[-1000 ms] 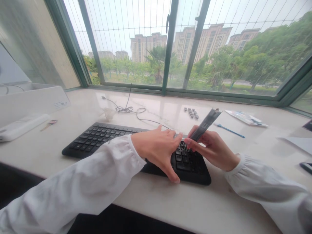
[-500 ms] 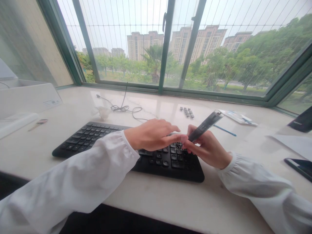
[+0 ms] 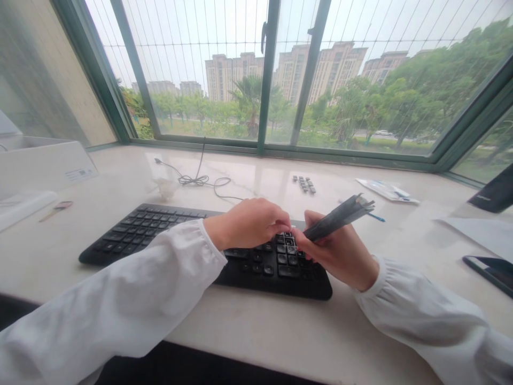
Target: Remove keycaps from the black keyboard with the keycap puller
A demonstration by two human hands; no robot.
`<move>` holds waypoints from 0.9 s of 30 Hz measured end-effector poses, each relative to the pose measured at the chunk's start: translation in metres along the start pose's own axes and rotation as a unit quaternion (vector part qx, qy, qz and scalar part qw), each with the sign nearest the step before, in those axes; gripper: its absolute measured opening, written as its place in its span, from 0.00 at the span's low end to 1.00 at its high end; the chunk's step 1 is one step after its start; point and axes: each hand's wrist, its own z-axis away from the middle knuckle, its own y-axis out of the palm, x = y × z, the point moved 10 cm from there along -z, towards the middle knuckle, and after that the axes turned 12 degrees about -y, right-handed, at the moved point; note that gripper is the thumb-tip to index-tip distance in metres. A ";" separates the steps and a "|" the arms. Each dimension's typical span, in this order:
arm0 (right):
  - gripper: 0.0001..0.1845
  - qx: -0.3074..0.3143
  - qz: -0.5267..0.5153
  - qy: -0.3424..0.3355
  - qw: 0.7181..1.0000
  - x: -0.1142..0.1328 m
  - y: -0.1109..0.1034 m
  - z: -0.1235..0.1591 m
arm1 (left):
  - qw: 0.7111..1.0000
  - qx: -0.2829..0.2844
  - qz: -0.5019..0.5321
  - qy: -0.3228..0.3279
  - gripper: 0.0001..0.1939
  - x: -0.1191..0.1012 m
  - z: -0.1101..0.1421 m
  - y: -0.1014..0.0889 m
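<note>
A black keyboard [image 3: 256,278] lies across the tabletop, with several key positions uncapped on the number pad [image 3: 289,241]. My right hand [image 3: 340,251] is closed around a dark grey keycap puller [image 3: 331,220]. Its split end points up and to the right, and thin wires show at its lower end, over the number pad. Just left of that, my left hand [image 3: 252,224] hovers over the keys with thumb and fingertips pinched together. Whatever is between those fingertips is too small to make out.
Several loose keycaps [image 3: 305,185] lie behind the keyboard. Left of them is a coiled cable [image 3: 196,180]. A blue stick [image 3: 377,217], a plastic packet [image 3: 387,191] and a phone [image 3: 489,272] are on the right. A white box [image 3: 48,166] stands at the left, near a small brush [image 3: 56,210].
My left fingers have curled from stretched out into a pinch, pulling slightly back from the puller. In my right hand the puller has tipped lower towards the right. The view has shifted a little.
</note>
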 end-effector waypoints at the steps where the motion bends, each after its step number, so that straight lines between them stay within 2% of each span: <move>1: 0.20 0.003 -0.003 -0.002 1.000 0.000 0.000 0.000 | 1.000 0.005 0.014 0.012 0.09 -0.002 0.000 0.001; 5: 0.20 0.031 -0.035 -0.021 0.999 0.001 0.004 -0.001 | 0.998 0.006 0.051 0.044 0.06 -0.006 0.001 0.004; 12: 0.19 0.079 -0.122 -0.028 0.989 -0.008 0.013 -0.001 | 0.996 -0.006 0.081 0.031 0.06 -0.005 -0.002 0.008; 19: 0.20 0.106 -0.101 -0.078 0.986 -0.001 0.012 -0.004 | 0.998 0.004 0.046 0.049 0.09 -0.011 -0.001 0.016; 24: 0.20 0.108 -0.069 -0.109 0.986 0.004 0.008 -0.006 | 0.999 -0.009 0.021 0.040 0.09 -0.013 0.001 0.011; 27: 0.19 0.114 -0.071 -0.103 0.986 0.002 0.009 -0.005 | 0.999 -0.005 0.035 0.041 0.09 -0.013 0.001 0.010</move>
